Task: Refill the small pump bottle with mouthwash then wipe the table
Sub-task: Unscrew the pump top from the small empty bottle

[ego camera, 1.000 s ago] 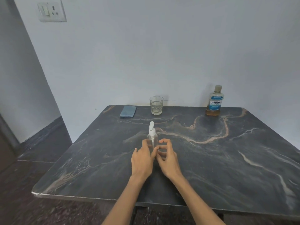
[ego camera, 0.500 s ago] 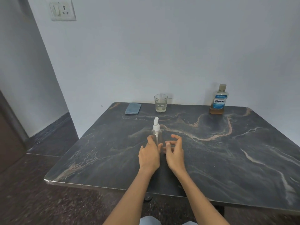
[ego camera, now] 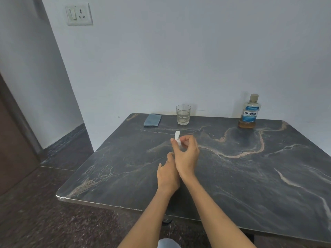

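Your right hand (ego camera: 187, 154) pinches the white pump top (ego camera: 177, 138) of the small clear bottle; your left hand's (ego camera: 167, 176) grip presumably steadies its hidden body. You're opening it: unscrew next.

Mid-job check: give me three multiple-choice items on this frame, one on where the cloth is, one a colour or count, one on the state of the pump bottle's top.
1. Where does the folded cloth lie?
A. far edge of the table, left of the glass
B. beside the mouthwash bottle
C. on the floor

2. What colour is the cloth?
A. red
B. blue-grey
C. yellow

3. What is happening at the white pump top?
A. untouched
B. lying on the table
C. gripped by the right hand

Answers: 1 A, it sits left of the glass; 2 B, its surface looks blue-grey; 3 C, fingers curl round it while the left hand is at the bottle below.
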Tool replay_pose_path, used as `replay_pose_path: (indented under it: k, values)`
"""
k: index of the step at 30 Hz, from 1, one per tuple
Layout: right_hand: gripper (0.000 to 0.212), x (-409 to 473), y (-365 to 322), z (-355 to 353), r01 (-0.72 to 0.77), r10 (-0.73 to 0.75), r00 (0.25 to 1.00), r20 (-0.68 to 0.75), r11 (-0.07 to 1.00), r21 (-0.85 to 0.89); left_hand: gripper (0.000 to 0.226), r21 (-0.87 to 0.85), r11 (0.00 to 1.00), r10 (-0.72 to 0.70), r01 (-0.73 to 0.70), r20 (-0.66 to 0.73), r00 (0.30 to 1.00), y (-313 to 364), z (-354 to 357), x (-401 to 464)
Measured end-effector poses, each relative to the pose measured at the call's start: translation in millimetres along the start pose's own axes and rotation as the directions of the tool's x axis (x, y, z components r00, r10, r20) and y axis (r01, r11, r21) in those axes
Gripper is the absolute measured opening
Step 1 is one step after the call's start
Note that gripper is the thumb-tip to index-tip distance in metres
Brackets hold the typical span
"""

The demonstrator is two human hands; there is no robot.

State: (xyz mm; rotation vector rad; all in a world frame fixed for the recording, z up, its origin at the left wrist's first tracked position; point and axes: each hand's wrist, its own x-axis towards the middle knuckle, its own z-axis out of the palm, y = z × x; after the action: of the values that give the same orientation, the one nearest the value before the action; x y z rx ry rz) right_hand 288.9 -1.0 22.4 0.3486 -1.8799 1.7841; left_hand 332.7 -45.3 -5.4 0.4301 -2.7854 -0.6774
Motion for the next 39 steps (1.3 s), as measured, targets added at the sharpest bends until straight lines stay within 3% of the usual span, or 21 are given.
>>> replay_pose_path:
  k: [9,12,18,23,27,33,39]
  values:
    - [0.015,-7,4,0,0.072,-0.073,0.997,-0.009,0.994,-0.079,0.05,0.036,0.999,0.039,-0.038,-0.029,0.999,-1,4,-2]
    - [0.004,-9,8,-1,0.093,-0.089,0.995,0.054,0.993,-0.079,0.047,0.022,0.999,0.028,-0.027,-0.042,0.999,0,5,-3]
    - [0.029,-7,12,-8,0.129,-0.105,0.977,0.186,0.984,-0.122,0.051,-0.044,0.999,-0.032,0.03,-0.048,0.998,1,8,-3]
    - [0.023,-10,5,-5,0.076,-0.058,0.974,0.22,0.994,-0.075,0.042,0.007,1.0,-0.006,0.006,-0.059,0.998,-1,10,-5]
    - [0.024,-7,5,1,0.029,-0.013,0.985,0.171,0.995,-0.091,0.042,0.018,1.0,-0.019,0.02,-0.05,0.999,-1,10,-6]
    - [0.01,-10,7,6,0.088,-0.077,0.988,0.136,0.993,-0.074,0.044,-0.024,1.0,-0.021,0.019,-0.063,0.998,-2,8,-9]
    - [0.015,-12,9,0,0.118,-0.109,0.983,0.15,0.992,-0.051,0.04,-0.052,0.999,-0.016,0.011,-0.087,0.996,1,9,-10]
